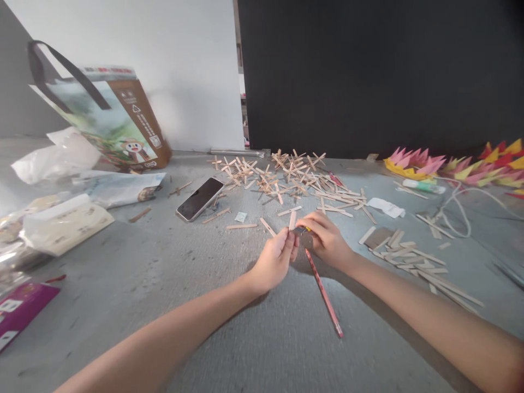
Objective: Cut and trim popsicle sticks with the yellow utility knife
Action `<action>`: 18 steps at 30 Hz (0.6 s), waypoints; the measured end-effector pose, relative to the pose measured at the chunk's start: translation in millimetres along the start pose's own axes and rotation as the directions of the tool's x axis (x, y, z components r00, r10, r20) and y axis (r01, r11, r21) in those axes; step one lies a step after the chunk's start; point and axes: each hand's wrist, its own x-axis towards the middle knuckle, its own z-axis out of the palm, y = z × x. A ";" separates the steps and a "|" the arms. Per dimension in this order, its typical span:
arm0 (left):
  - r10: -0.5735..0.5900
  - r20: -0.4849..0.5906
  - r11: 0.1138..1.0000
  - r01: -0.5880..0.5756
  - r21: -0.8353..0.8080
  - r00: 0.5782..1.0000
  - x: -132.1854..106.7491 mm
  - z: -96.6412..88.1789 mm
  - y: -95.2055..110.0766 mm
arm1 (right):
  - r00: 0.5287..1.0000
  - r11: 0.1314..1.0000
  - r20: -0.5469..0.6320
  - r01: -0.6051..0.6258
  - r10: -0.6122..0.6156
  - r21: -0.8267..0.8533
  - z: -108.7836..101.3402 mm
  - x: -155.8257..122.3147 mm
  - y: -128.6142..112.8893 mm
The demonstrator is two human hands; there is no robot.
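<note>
My left hand [277, 257] and my right hand [325, 238] meet over the grey floor, fingers pinched together on a small dark object I cannot make out. A red pencil [323, 292] runs from under my right hand toward me. One wooden stick [292, 220] lies just beyond my fingers. Farther off lies a heap of crossed wooden sticks [282, 172]. To the right of my right forearm sits a loose pile of flat sticks [413, 262].
A phone [200, 198] lies screen up to the left of the sticks. A tilted shopping bag [110, 120], plastic wrappers [61, 218] and a purple packet [20, 308] crowd the left. Paper flowers [458, 164], a glue tube [423, 186] and a white cord [462, 210] lie at right.
</note>
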 end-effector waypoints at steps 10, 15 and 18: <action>0.018 0.051 0.948 -0.001 -0.317 0.999 2.8 2.1 2.8 | 1.000 0.998 -0.020 -0.024 0.023 -0.066 2.2 -1.1 -1.7; 0.035 -0.004 0.921 -0.033 -0.388 0.999 4.3 2.4 4.8 | 0.998 0.992 -0.028 -0.057 0.054 -0.117 3.2 -1.1 -1.7; 0.022 -0.071 0.927 -0.046 -0.371 0.997 5.1 0.2 4.5 | 0.997 0.994 -0.051 -0.064 0.060 -0.084 3.1 -2.3 0.2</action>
